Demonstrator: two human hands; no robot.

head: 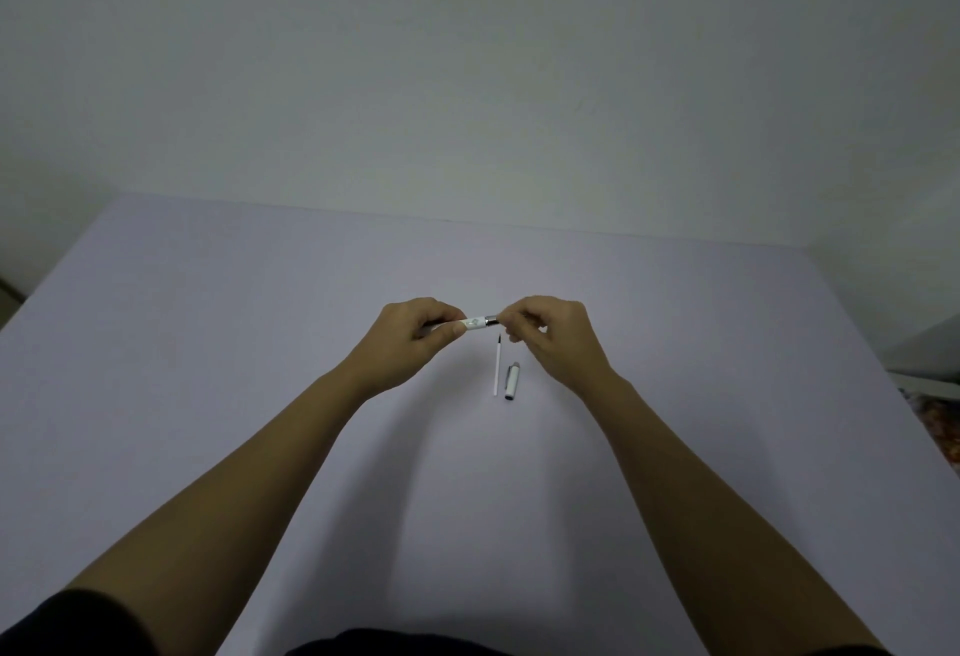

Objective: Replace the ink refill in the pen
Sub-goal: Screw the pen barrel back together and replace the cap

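A white pen (477,322) with a silver and dark band is held level above the table (208,317). My left hand (410,338) grips its barrel end. My right hand (550,336) pinches its tip end at the band. The pen's two ends are hidden inside my fingers. On the table just below lies a thin white ink refill (497,367) with a dark tip pointing away from me. Beside it, to the right, lies the white pen cap (512,381) with a dark open end toward me.
The pale lilac table runs to a plain wall behind. Its right edge (883,359) drops off, with a grey object (930,359) and a patterned surface beyond. Dark clothing shows at the bottom edge.
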